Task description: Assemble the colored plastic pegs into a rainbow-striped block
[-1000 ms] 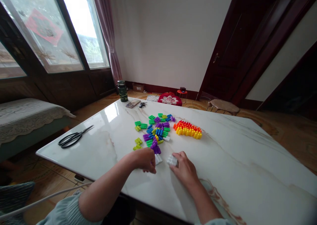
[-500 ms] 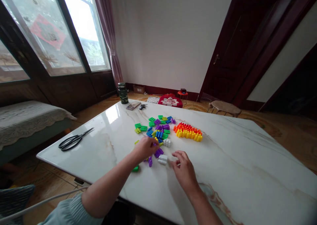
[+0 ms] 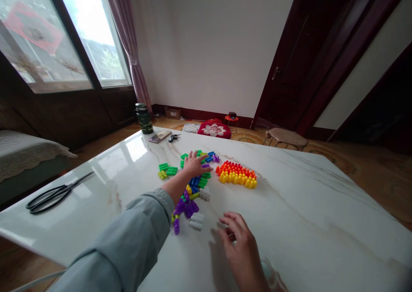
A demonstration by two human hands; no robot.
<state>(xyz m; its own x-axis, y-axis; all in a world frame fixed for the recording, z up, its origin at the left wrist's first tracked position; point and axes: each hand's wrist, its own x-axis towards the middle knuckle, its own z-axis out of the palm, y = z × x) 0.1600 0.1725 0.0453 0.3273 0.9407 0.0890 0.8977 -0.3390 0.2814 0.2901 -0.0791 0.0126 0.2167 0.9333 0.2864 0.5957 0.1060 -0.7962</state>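
My left hand reaches far across the white marble table, fingers spread flat over a loose pile of small plastic blocks in green, blue, purple and yellow. Just right of that hand lies a joined patch of red, orange and yellow blocks. My right hand rests near the table's front, fingers loosely curled and apart, holding nothing. Two white blocks lie just left of it, and purple blocks trail toward them.
Black scissors lie at the table's left edge. A phone, keys and a dark green flask sit at the far corner. Beyond it, on the floor, are a red cushion and a low stool.
My left hand has moved from the near purple blocks out to the far side of the pile. The right hand has drawn back from the white blocks. The camera has shifted right and forward.
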